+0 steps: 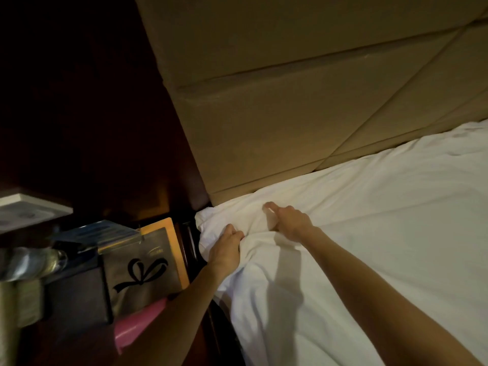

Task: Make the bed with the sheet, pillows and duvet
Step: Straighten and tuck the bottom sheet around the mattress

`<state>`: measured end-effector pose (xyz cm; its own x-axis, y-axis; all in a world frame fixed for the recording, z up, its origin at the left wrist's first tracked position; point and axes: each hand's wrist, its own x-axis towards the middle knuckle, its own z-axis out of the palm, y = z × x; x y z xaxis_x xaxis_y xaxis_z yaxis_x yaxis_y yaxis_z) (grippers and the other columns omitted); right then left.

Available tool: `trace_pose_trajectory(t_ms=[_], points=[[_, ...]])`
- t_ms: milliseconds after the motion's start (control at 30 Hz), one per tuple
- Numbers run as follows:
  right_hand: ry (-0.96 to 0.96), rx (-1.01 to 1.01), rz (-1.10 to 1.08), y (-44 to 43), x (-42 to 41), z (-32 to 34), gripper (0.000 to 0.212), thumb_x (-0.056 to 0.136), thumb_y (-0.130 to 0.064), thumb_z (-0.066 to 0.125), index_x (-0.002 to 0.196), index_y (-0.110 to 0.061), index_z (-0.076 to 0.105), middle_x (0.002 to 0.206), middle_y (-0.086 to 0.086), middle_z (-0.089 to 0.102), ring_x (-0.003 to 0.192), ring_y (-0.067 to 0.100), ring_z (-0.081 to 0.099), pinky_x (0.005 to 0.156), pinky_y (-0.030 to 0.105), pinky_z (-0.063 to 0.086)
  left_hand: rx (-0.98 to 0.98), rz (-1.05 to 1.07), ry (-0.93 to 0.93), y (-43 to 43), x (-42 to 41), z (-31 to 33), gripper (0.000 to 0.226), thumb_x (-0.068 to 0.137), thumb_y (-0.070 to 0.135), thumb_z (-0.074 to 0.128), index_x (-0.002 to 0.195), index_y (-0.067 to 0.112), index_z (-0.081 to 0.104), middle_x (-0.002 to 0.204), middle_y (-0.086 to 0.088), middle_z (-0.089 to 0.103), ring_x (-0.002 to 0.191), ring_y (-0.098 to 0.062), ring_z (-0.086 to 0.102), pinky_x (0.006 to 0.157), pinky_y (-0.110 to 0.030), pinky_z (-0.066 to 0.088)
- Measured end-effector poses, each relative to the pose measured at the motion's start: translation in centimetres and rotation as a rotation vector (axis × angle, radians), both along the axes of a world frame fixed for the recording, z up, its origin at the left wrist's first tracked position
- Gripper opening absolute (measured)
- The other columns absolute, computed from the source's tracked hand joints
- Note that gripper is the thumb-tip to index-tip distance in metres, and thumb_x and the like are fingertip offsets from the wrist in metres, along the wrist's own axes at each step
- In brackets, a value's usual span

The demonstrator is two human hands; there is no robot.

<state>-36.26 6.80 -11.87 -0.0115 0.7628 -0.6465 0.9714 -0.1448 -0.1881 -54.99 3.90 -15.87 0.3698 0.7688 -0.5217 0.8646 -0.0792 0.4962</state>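
A white sheet (369, 220) covers the mattress, wrinkled near the top left corner by the headboard. My left hand (225, 249) is at that corner's side edge, its fingers curled into a bunched fold of the sheet. My right hand (286, 220) rests on top of the sheet a little further in, fingers stretched toward the headboard and pressing the cloth down. No pillows or duvet are in view.
A tan padded headboard (290, 88) rises behind the mattress. To the left stands a dark wooden nightstand crowded with things: a grey bag with a black bow print (142, 270), a pink item (137, 326), a clear bottle (31, 262), a white tray (29, 207).
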Motion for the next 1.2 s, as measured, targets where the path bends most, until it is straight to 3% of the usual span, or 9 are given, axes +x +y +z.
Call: trace_pose_trajectory(t_ms=[133,300,400,500,600,733,867,1033,1200], points=[[-0.059,0.009,0.033,0.0,-0.6,-0.8,0.028,0.093,-0.021,0.048,0.121,-0.021,0.041,0.109,0.010,0.057,0.089,0.025,0.055,0.071,0.032,0.043,0.058,0.010,-0.013,-1.0,-0.3,-0.7,0.019,0.092,0.017,0.046,0.111,0.017,0.051,0.117,-0.005,0.040,0.098,-0.027,0.053,0.083,-0.043,0.045],[0.049,0.077,-0.126,0.2,-1.4,-0.3,0.016,0.087,-0.007,0.044,0.100,-0.014,0.047,0.101,0.013,0.058,0.089,0.032,0.056,0.071,0.036,0.045,0.104,0.037,-0.011,-3.6,1.3,-0.5,0.031,0.093,0.008,0.037,0.119,0.014,0.053,0.119,-0.003,0.044,0.110,-0.023,0.045,0.094,-0.034,0.038],[0.123,0.070,-0.221,0.7,-1.2,0.3,0.022,0.082,0.001,0.038,0.095,-0.012,0.051,0.096,0.014,0.060,0.084,0.032,0.058,0.075,0.040,0.052,0.119,0.119,-0.070,-4.7,2.7,-0.2,0.031,0.092,0.011,0.042,0.119,0.012,0.058,0.113,-0.007,0.055,0.107,-0.026,0.053,0.093,-0.034,0.039],[0.140,0.040,-0.263,0.9,-0.8,0.8,0.027,0.082,0.003,0.035,0.094,-0.013,0.053,0.096,0.011,0.060,0.082,0.031,0.059,0.077,0.040,0.054,0.001,0.340,-0.185,-5.4,4.9,1.0,0.021,0.094,0.030,0.051,0.103,0.014,0.063,0.102,-0.004,0.065,0.097,-0.022,0.060,0.083,-0.031,0.045],[0.121,0.014,-0.264,0.9,-0.7,1.3,0.025,0.084,0.003,0.034,0.092,-0.013,0.053,0.094,0.008,0.052,0.080,0.027,0.053,0.073,0.034,0.048,-0.137,0.437,-0.148,-5.5,6.9,1.4,0.025,0.090,0.040,0.058,0.092,0.015,0.059,0.098,-0.002,0.065,0.093,-0.020,0.062,0.078,-0.030,0.048],[0.120,0.044,-0.246,0.4,-0.1,1.9,0.021,0.086,0.001,0.037,0.089,-0.014,0.052,0.095,0.009,0.054,0.081,0.026,0.051,0.073,0.034,0.046,-0.241,0.460,-0.143,-3.5,6.8,1.7,0.018,0.081,0.029,0.066,0.082,0.011,0.062,0.090,-0.007,0.068,0.084,-0.024,0.061,0.069,-0.027,0.043],[0.210,0.139,-0.358,0.4,0.7,2.2,0.019,0.085,0.002,0.046,0.081,-0.015,0.053,0.099,0.013,0.061,0.090,0.030,0.056,0.072,0.028,0.042,-0.258,0.604,-0.344,-1.5,4.2,2.4,0.032,0.077,0.009,0.066,0.060,0.016,0.039,0.061,0.001,0.044,0.068,-0.017,0.043,0.052,-0.024,0.028],[0.391,0.282,-0.551,1.3,-0.7,3.4,0.014,0.082,0.003,0.060,0.074,-0.009,0.060,0.079,0.006,0.061,0.078,0.020,0.054,0.066,0.022,0.039,-0.329,0.597,-0.462,1.0,1.4,3.6,0.048,0.070,0.006,0.078,0.057,0.019,0.034,0.056,0.006,0.034,0.058,-0.010,0.032,0.055,-0.025,0.027],[0.532,0.384,-0.766,1.8,-1.3,4.2,0.034,0.074,0.013,0.055,0.056,-0.016,0.057,0.067,0.002,0.063,0.078,0.022,0.062,0.072,0.025,0.050,-0.348,0.690,-0.599,1.2,1.2,3.8,0.032,0.071,0.003,0.079,0.078,0.015,0.051,0.073,-0.003,0.049,0.070,-0.016,0.047,0.066,-0.025,0.041]])
